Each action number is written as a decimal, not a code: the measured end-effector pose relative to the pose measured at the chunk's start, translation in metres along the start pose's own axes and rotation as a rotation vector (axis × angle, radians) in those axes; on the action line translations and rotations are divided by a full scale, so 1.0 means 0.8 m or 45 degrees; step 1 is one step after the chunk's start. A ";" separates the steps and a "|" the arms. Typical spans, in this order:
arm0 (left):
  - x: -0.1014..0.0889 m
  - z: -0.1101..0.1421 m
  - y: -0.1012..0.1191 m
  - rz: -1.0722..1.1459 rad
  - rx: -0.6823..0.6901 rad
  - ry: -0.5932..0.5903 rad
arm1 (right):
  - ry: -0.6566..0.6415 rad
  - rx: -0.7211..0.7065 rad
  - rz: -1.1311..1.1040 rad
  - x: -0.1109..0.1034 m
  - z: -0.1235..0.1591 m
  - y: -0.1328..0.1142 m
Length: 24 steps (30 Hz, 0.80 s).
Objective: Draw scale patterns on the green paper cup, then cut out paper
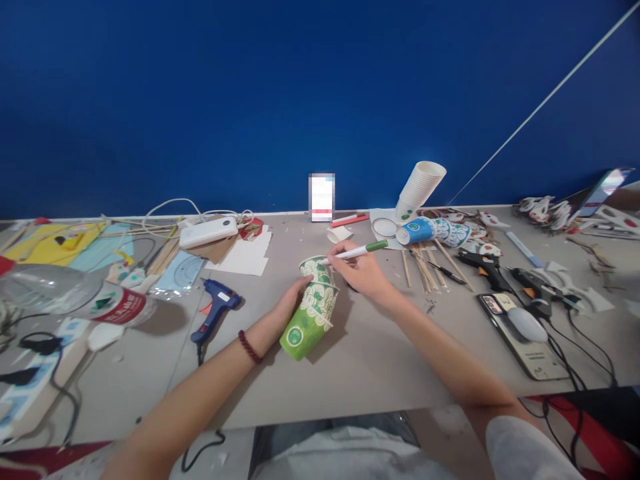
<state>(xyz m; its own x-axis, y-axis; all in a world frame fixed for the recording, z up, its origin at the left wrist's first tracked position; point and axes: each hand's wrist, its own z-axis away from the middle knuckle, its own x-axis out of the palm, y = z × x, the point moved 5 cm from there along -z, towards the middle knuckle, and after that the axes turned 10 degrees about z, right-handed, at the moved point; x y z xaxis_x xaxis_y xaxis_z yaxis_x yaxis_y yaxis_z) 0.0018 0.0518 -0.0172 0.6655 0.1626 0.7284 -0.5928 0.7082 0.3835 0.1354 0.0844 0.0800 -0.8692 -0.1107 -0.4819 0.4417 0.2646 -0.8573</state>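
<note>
A curved set of green paper cups (316,307) with white leaf patterns lies tilted above the middle of the table, joined one into another. My left hand (289,301) is closed around its left side, the thumb near the upper cup; the other fingers are partly hidden. In my right hand (363,272) is a white marker pen (357,252) with a green end, pinched between the fingers. Its tip end meets the rim area of the topmost cup; whether it touches I cannot tell.
A blue glue gun (215,310) lies left of my left arm, near a large plastic bottle (80,293) and a power strip (45,380). To the right are stacked white cups (421,190), blue cups (433,231), wooden sticks (425,270), black glue guns (533,290) and a phone (520,340) with cables.
</note>
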 end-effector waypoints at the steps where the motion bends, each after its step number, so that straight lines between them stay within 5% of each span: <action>1: 0.000 0.000 0.000 -0.002 -0.003 -0.004 | 0.001 0.000 0.019 0.000 0.000 0.000; 24: 0.000 0.001 -0.001 -0.004 0.000 -0.038 | 0.009 0.064 0.003 -0.002 -0.001 0.009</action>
<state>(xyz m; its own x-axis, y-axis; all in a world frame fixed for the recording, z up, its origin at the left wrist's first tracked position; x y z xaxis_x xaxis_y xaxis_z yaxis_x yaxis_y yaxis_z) 0.0021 0.0509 -0.0172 0.6538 0.1396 0.7437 -0.5905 0.7087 0.3861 0.1399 0.0873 0.0748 -0.8695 -0.1031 -0.4830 0.4544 0.2165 -0.8641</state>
